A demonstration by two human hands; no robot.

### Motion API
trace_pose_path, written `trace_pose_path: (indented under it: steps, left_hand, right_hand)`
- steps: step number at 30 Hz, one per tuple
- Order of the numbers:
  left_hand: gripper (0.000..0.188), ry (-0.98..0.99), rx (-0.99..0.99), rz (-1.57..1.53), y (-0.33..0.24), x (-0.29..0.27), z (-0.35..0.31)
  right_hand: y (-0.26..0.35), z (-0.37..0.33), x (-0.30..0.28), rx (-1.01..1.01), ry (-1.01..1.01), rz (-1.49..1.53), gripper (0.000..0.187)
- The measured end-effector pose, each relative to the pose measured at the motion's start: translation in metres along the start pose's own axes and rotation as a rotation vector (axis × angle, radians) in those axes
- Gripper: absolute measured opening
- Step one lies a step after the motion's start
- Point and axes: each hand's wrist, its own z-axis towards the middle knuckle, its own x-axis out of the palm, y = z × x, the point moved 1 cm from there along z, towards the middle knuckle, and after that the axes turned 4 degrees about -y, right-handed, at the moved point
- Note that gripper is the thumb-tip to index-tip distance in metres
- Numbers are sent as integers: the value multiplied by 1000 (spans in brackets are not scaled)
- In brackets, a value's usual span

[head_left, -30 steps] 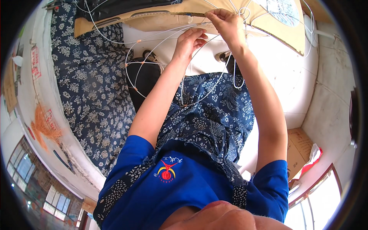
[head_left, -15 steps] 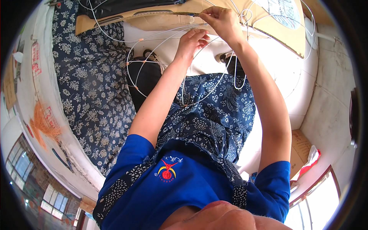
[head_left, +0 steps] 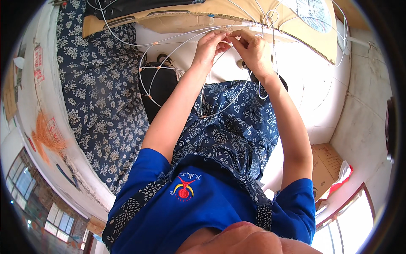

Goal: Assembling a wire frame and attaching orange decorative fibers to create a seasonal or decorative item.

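Observation:
A frame of bent white wire [head_left: 158,45] hangs in front of me, its loops bound with small orange ties at the crossings. My left hand [head_left: 208,50] is closed in a pinch on the wires where several of them come together. The fingertips of my right hand [head_left: 253,53] are pressed together right beside the left fingertips, at that same joint. What the right fingers pinch is too small to make out. The lower loop of the frame lies against my blue patterned apron [head_left: 237,122].
Beyond my hands lies a cardboard sheet [head_left: 169,23] with more wire loops over it. A floral dark-blue cloth [head_left: 95,97] covers the table at left, with loose orange strands [head_left: 48,137] and a dark long-handled tool [head_left: 67,175] nearby. A cardboard box [head_left: 325,165] stands at right.
My right hand has come down and nearer, from the cardboard edge to the left fingertips at the wire joint. The left hand has stayed in about the same place.

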Motion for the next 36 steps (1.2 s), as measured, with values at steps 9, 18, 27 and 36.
trace_pose_path:
  steps: [9,18,27,36]
  left_hand:
    - [21,43,22,2,-2,2,6]
    - [17,-66,95,289,-5,3,14]
    - [17,-132,234,351,-1,10,29]
    - [11,-168,300,294,-1,2,34]
  right_hand:
    - [-4,-4,11,-28,-28,-22,17]
    - [-10,39,0,191,-7,109,24]
    - [-17,99,29,-448,660,-884,16]
    - [-9,80,15,329,346,187,25]
